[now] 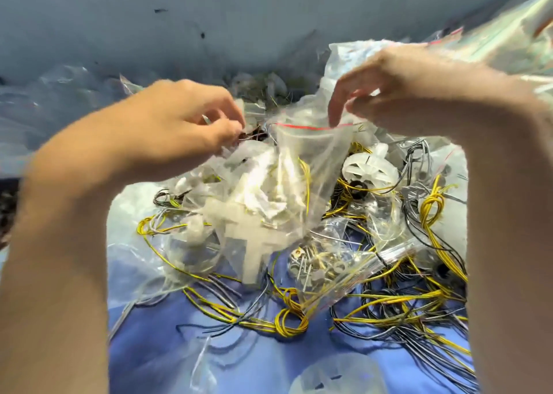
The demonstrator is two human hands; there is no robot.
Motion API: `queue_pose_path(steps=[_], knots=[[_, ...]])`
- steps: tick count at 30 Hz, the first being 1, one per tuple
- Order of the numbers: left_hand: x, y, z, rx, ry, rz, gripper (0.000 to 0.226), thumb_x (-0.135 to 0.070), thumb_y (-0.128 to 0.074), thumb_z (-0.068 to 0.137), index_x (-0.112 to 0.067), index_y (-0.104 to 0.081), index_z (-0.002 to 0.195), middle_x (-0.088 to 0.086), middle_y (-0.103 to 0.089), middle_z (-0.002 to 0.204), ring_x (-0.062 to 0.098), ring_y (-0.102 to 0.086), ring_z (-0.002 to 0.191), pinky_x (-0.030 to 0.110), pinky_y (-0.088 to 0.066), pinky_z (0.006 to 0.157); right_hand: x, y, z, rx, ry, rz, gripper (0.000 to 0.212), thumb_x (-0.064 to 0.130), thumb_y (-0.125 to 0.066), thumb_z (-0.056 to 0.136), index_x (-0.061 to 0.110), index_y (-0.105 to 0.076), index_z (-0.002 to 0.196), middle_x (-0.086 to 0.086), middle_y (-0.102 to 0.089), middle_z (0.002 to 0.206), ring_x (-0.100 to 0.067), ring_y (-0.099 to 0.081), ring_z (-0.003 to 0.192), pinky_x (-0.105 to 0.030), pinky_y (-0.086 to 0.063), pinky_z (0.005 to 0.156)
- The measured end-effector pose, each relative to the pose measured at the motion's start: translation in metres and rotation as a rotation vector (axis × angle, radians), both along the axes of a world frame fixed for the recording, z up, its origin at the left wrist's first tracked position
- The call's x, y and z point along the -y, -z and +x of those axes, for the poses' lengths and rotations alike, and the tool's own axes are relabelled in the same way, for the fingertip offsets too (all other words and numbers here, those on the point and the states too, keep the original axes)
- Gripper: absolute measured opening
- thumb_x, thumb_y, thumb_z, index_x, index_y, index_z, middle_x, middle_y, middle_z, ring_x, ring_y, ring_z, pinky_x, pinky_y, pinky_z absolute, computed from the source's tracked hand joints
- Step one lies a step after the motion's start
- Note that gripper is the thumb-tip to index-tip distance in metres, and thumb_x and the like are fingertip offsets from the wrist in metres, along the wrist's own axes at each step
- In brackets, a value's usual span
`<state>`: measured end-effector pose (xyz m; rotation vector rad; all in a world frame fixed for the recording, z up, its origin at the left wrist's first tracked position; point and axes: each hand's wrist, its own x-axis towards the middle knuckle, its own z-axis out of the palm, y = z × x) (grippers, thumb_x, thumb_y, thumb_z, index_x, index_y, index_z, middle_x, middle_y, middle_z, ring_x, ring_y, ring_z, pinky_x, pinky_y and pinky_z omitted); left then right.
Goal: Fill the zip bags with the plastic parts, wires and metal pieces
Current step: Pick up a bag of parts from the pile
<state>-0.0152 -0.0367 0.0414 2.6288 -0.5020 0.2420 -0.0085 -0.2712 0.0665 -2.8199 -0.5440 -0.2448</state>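
Note:
A clear zip bag (pixel 302 166) with a red strip along its mouth hangs in the middle, holding white plastic parts and a yellow wire. My right hand (pixel 398 91) pinches the right side of the bag's mouth. My left hand (pixel 179 118) is at the left of the mouth, fingers curled and pinching thin wires and a small part there. Under the bag lie white plastic parts (pixel 248 238), a second zip bag (pixel 335 271) with metal pieces inside, and tangled yellow and black wires (pixel 389 307).
The heap lies on a blue cloth (pixel 185 333). A white round plastic wheel (pixel 371 169) sits at the right of the bag. More clear bags are piled at the upper right (pixel 493 34) and at the left (pixel 59 94). A grey-blue wall stands behind.

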Motion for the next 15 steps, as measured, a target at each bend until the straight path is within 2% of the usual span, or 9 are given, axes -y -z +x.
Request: queue_pose_path(steps=[2, 3, 4, 6, 8, 12, 15], knots=[[-0.001, 0.001, 0.0, -0.079, 0.009, 0.041, 0.018, -0.044, -0.057, 0.086, -0.03, -0.065, 0.093, -0.012, -0.07, 0.086, 0.012, -0.066, 0.085, 0.036, -0.05, 0.084, 0.001, -0.002, 0.0, -0.011, 0.012, 0.045, 0.038, 0.002, -0.047, 0.086, 0.031, -0.071, 0.081, 0.008, -0.054, 0.054, 0.007, -0.046, 0.044, -0.014, -0.03, 0.038], [0.002, 0.002, 0.0, -0.114, 0.025, 0.061, 0.019, -0.047, -0.057, 0.086, -0.031, -0.064, 0.094, -0.015, -0.068, 0.088, 0.01, -0.065, 0.086, 0.034, -0.05, 0.084, 0.002, -0.002, 0.0, -0.018, 0.018, 0.064, 0.036, 0.004, -0.047, 0.087, 0.032, -0.07, 0.082, 0.012, -0.055, 0.052, 0.007, -0.047, 0.047, -0.013, -0.03, 0.039], [0.005, 0.003, -0.001, -0.142, 0.037, 0.087, 0.024, -0.052, -0.055, 0.085, -0.032, -0.063, 0.096, -0.017, -0.067, 0.09, 0.007, -0.063, 0.088, 0.032, -0.05, 0.083, 0.002, -0.001, 0.0, -0.017, 0.014, 0.083, 0.032, 0.009, -0.048, 0.089, 0.032, -0.07, 0.085, 0.015, -0.057, 0.057, 0.005, -0.05, 0.053, -0.015, -0.033, 0.043], [0.012, 0.007, -0.001, -0.197, 0.042, 0.138, 0.029, -0.057, -0.055, 0.083, -0.033, -0.06, 0.1, -0.021, -0.064, 0.096, 0.001, -0.061, 0.091, 0.027, -0.048, 0.08, 0.003, 0.001, 0.0, -0.02, 0.004, 0.098, 0.018, 0.028, -0.05, 0.094, 0.029, -0.069, 0.093, 0.01, -0.063, 0.076, -0.005, -0.054, 0.068, -0.02, -0.035, 0.055], [0.016, 0.014, 0.002, -0.252, 0.017, 0.223, 0.032, -0.05, -0.06, 0.081, -0.034, -0.057, 0.108, -0.02, -0.061, 0.101, 0.002, -0.059, 0.092, 0.023, -0.047, 0.078, 0.004, 0.001, -0.002, -0.038, 0.011, 0.039, 0.03, 0.047, -0.049, 0.091, 0.024, -0.066, 0.098, 0.006, -0.061, 0.08, -0.008, -0.052, 0.07, -0.022, -0.032, 0.056], [0.023, 0.028, 0.006, -0.418, -0.015, 0.418, 0.046, -0.047, -0.065, 0.082, -0.031, -0.051, 0.122, -0.013, -0.057, 0.116, 0.01, -0.056, 0.106, 0.031, -0.045, 0.095, 0.005, -0.005, -0.014, -0.158, -0.038, -0.044, 0.04, 0.065, -0.043, 0.078, 0.037, -0.062, 0.098, 0.021, -0.058, 0.071, 0.006, -0.051, 0.068, -0.022, -0.037, 0.062], [0.031, 0.022, 0.0, -0.384, 0.057, 0.381, 0.045, -0.047, -0.062, 0.081, -0.031, -0.052, 0.122, -0.015, -0.057, 0.116, 0.005, -0.057, 0.104, 0.029, -0.046, 0.093, 0.005, -0.009, -0.02, -0.21, -0.068, -0.038, 0.043, 0.07, -0.04, 0.071, 0.042, -0.061, 0.095, 0.026, -0.062, 0.069, 0.007, -0.054, 0.06, -0.024, -0.038, 0.063]])
